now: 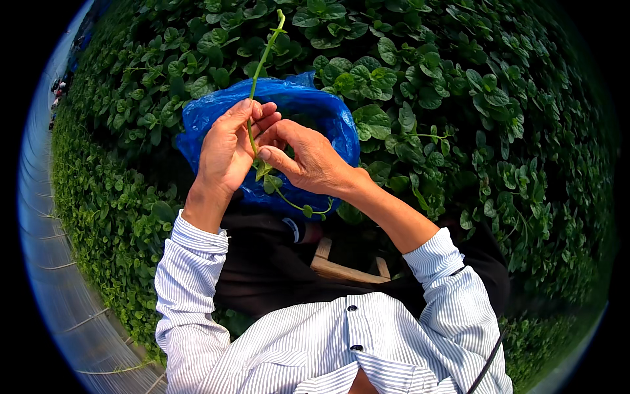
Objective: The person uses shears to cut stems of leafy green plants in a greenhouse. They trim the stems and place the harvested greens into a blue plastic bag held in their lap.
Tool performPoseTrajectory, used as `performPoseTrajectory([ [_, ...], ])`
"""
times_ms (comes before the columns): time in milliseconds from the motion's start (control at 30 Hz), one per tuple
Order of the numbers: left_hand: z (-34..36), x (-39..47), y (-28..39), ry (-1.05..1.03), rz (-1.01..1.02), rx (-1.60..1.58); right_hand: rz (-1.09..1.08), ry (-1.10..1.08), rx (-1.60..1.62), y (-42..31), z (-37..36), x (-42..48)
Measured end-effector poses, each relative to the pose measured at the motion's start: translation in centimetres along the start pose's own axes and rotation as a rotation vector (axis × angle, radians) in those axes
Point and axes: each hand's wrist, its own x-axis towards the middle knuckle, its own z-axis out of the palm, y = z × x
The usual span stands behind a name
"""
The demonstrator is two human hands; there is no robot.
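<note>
A long green leafy plant stem (264, 60) runs between both hands, its bare upper end standing up and its thin lower end trailing down over the bag. My left hand (230, 140) has the stem between thumb and fingers, palm turned up. My right hand (307, 156) pinches the same stem lower down, near a few small leaves. Beneath both hands lies an open blue plastic bag (347, 129); its inside is partly shaded and hidden by the hands.
Dense leafy green plants (418, 88) surround the bag. Below it, between my dark-trousered legs, is a small wooden frame (344, 271). A curved clear plastic sheet wall (74, 315) runs along the left. Small, unclear figures show at the far upper left.
</note>
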Motion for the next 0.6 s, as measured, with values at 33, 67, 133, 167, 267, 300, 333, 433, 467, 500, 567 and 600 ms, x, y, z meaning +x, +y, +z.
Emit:
performPoseTrajectory([
  [33, 0.4, -0.1, -0.2, 0.008, -0.012, -0.005, -0.076, -0.033, -0.149, 0.4, 0.1, 0.0],
  [67, 0.6, -0.1, -0.3, -0.003, 0.0, 0.005, -0.108, -0.006, -0.171, 0.4, 0.3, 0.0],
  [133, 0.7, 0.1, -0.5, -0.02, 0.017, 0.022, -0.18, 0.044, -0.211, 0.6, 0.6, 0.0],
  [167, 0.6, 0.2, -0.6, -0.027, 0.022, 0.029, -0.222, 0.067, -0.229, 1.0, 0.6, -0.1],
  [267, -0.8, 0.3, -0.7, -0.047, 0.001, 0.006, -0.259, 0.041, -0.288, 1.0, 0.3, -0.4],
  [300, -0.9, 0.4, -0.8, -0.061, -0.015, -0.013, -0.252, 0.019, -0.314, 0.8, 0.0, -0.5],
  [333, -0.1, 0.1, -0.8, 0.049, -0.015, -0.013, -0.259, 0.01, -0.302, 0.6, -0.2, -0.5],
  [433, -0.6, 0.2, -0.1, 0.049, -0.063, 0.029, -0.281, 0.012, -0.273, 0.1, -0.8, -0.4],
  [467, -0.2, -0.2, 0.1, 0.12, 0.001, 0.161, -0.287, 0.032, -0.266, 0.1, -1.1, -0.3],
  [500, 0.2, -0.3, 0.4, 0.165, 0.065, 0.173, -0.292, 0.054, -0.265, 0.1, -1.6, -0.3],
  [567, -0.7, -0.6, 2.3, 0.227, 0.164, 0.198, -0.266, 0.16, -0.26, 0.0, -2.4, -0.1],
  [600, -1.6, -0.7, 3.1, 0.222, 0.191, 0.17, -0.214, 0.175, -0.295, 0.8, -2.3, 0.2],
])
